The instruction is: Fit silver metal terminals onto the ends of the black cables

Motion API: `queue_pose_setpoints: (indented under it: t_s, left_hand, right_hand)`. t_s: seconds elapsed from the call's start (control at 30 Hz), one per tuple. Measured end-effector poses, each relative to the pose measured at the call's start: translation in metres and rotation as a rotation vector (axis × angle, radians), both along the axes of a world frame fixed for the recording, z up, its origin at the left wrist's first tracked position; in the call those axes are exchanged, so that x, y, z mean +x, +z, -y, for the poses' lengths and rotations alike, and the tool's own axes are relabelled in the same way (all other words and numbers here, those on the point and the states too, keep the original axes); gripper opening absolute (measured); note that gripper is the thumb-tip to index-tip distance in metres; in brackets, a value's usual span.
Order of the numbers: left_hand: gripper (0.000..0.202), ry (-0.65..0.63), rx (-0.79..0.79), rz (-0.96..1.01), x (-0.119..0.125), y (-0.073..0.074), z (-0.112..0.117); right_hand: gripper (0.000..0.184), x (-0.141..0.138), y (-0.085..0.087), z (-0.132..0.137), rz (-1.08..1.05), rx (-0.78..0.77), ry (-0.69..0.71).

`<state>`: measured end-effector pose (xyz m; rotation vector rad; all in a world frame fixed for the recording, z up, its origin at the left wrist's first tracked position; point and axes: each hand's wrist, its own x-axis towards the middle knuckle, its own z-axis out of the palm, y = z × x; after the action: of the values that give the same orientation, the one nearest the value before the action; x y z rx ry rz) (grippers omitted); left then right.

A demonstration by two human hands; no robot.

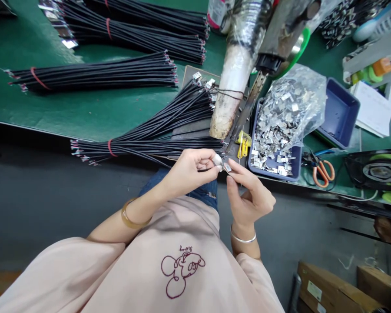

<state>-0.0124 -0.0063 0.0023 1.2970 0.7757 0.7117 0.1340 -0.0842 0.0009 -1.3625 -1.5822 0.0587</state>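
My left hand (190, 169) is closed in a pinch on the end of a thin black cable (156, 161) that runs off to the left along the bench edge. My right hand (249, 195) pinches a small metal connector shell (227, 167) at that cable's tip, fingertips of both hands nearly touching. Just above them lies a bundle of black cables (150, 143) tied with a red band. A blue tray (273, 169) full of small metal shells in a clear bag (286, 113) stands right of my hands.
Further cable bundles (97, 76) lie on the green bench mat (84, 113). A plastic-wrapped machine arm (237, 74) hangs over the bench edge. Orange-handled scissors (322, 171), an empty blue tray (340, 113) and a black fan (378, 169) sit right. Cardboard boxes (332, 289) are on the floor.
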Motion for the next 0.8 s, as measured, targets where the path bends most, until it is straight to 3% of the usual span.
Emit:
queue_pose_setpoints:
  t_s: [0.1, 0.27, 0.47, 0.6, 0.8]
  left_hand:
    - [0.01, -0.018, 0.045, -0.015, 0.0003, -0.0009, 0.0002]
    - [0.009, -0.002, -0.019, 0.018, -0.0006, -0.0002, -0.0003]
    - [0.011, -0.017, 0.007, 0.024, -0.0032, 0.0012, -0.0019]
    - [0.013, -0.02, -0.006, 0.012, -0.0039, -0.0008, -0.0035]
    - [0.01, -0.001, -0.033, -0.005, -0.0028, -0.0026, -0.0039]
  right_hand:
    - [0.024, -0.001, -0.0016, -0.0009, -0.013, -0.005, 0.018]
    - [0.015, 0.0028, -0.0034, -0.0047, -0.294, 0.12, -0.16]
    - [0.004, 0.0062, -0.004, -0.0057, -0.361, -0.103, -0.027]
    - [0.004, 0.0044, -0.0027, -0.0064, -0.408, -0.171, 0.001]
    - [0.011, 0.0018, -0.0052, -0.0033, -0.224, 0.028, -0.015]
